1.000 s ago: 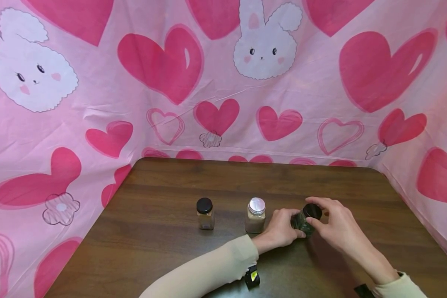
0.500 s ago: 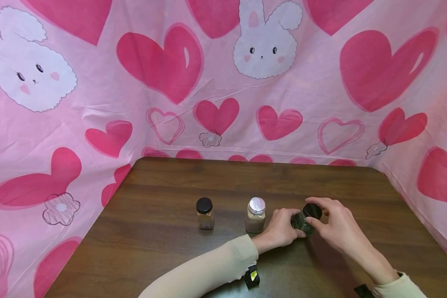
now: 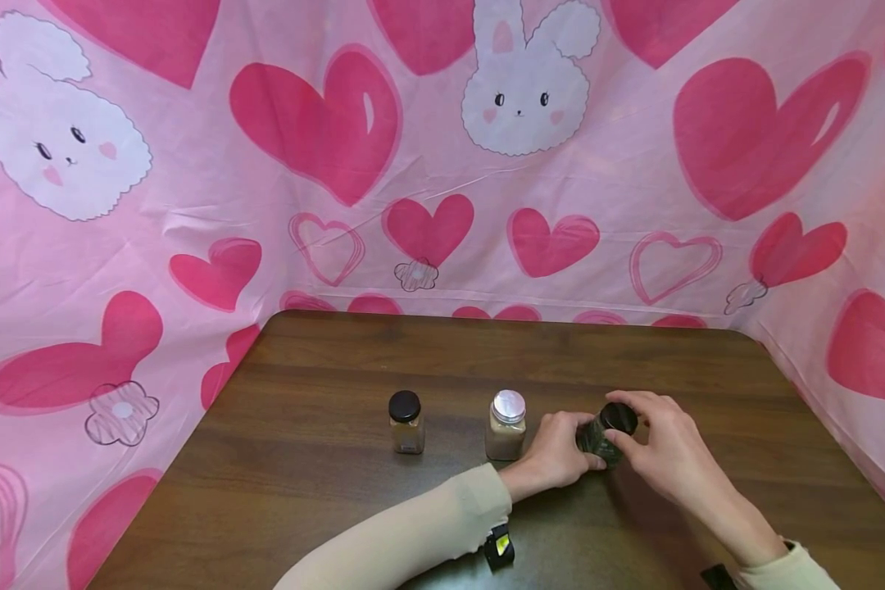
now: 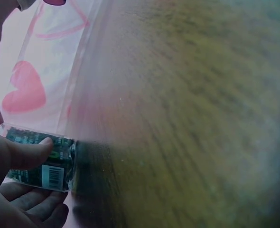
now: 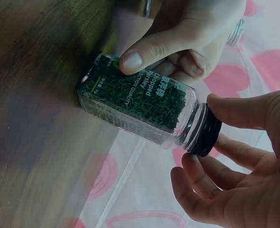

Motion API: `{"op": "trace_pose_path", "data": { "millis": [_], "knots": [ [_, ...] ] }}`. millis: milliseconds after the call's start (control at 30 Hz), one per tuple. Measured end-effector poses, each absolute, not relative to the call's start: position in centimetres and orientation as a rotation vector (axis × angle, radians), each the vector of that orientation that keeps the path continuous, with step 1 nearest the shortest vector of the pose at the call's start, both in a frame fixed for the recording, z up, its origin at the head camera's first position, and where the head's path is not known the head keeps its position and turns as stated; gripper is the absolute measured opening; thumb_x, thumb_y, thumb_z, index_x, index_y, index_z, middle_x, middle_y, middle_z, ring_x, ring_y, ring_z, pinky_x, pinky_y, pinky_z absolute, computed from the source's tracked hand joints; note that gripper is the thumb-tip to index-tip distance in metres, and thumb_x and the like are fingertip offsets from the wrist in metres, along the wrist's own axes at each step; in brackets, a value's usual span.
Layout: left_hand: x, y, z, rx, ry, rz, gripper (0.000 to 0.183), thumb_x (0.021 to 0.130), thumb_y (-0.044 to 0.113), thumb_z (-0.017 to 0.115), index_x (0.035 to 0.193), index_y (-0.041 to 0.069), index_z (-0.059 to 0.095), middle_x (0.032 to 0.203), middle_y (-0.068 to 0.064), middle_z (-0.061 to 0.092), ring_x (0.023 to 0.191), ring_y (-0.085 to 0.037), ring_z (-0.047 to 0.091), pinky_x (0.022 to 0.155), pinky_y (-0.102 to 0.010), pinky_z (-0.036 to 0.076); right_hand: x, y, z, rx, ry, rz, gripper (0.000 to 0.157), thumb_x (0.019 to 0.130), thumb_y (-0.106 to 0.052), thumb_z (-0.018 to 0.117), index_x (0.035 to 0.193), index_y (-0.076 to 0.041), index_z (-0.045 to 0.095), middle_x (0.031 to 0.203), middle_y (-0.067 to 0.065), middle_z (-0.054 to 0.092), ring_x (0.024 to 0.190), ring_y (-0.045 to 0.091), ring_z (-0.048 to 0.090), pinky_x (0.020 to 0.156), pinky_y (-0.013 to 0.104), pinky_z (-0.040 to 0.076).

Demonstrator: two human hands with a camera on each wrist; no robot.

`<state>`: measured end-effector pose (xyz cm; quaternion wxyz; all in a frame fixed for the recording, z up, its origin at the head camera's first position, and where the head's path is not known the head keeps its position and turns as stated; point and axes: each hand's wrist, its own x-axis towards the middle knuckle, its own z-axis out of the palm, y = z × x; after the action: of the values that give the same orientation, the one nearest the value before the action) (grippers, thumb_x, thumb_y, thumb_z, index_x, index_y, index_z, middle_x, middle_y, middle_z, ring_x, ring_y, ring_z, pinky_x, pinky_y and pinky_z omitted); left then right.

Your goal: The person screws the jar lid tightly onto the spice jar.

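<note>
A clear square jar of chopped parsley (image 5: 144,97), labelled in white print, is at the right of the table in the head view. My left hand (image 3: 556,455) grips its body, with the thumb (image 5: 133,61) across the label. The jar's black lid (image 5: 205,130) is pinched between the thumb and fingers of my right hand (image 3: 671,447). Below the lid, part of the clear threaded neck (image 5: 190,124) shows. The base is at or very near the tabletop; I cannot tell whether it touches. In the left wrist view, a barcode (image 4: 52,177) shows on the jar's side.
Just left of my left hand stands a jar of pale powder with a silvery top (image 3: 506,426). Farther left is a smaller jar with a black lid (image 3: 406,423). The brown wooden table (image 3: 302,508) is backed by a pink heart-and-rabbit cloth (image 3: 442,164).
</note>
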<state>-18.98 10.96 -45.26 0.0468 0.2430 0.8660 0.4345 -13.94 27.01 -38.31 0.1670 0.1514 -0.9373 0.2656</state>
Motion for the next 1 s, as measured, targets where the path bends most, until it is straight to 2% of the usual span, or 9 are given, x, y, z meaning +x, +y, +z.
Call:
{"op": "trace_pose_path", "data": {
  "millis": [400, 833, 1000],
  "knots": [
    [-18.95, 10.88, -44.97, 0.713, 2.635, 1.310, 0.049, 0.076, 0.012, 0.097, 0.121, 0.014, 0.078, 0.102, 0.011, 0.076, 0.090, 0.003, 0.064, 0.078, -0.013, 0.048, -13.98, 27.04, -38.41, 0.419, -2.653, 0.744, 0.045, 0.078, -0.004, 0.093, 0.119, -0.002, 0.075, 0.116, 0.018, 0.072, 0.100, 0.036, 0.066, 0.073, 0.047, 0.056],
    [-18.94, 10.96, -44.92, 0.701, 2.637, 1.309, 0.058, 0.073, 0.014, 0.099, 0.127, 0.014, 0.076, 0.108, 0.010, 0.075, 0.094, 0.001, 0.064, 0.079, -0.013, 0.049, -14.07, 27.17, -38.50, 0.399, -2.660, 0.754, 0.043, 0.079, -0.007, 0.093, 0.118, -0.003, 0.075, 0.115, 0.018, 0.072, 0.096, 0.035, 0.068, 0.074, 0.049, 0.056],
    [-18.98, 10.88, -45.02, 0.707, 2.628, 1.324, 0.056, 0.074, 0.012, 0.098, 0.125, 0.013, 0.076, 0.108, 0.009, 0.076, 0.094, 0.001, 0.064, 0.080, -0.014, 0.050, -14.13, 27.22, -38.65, 0.399, -2.644, 0.748, 0.043, 0.079, -0.009, 0.094, 0.117, -0.004, 0.075, 0.113, 0.015, 0.072, 0.092, 0.031, 0.068, 0.072, 0.045, 0.056]
  ]
}}
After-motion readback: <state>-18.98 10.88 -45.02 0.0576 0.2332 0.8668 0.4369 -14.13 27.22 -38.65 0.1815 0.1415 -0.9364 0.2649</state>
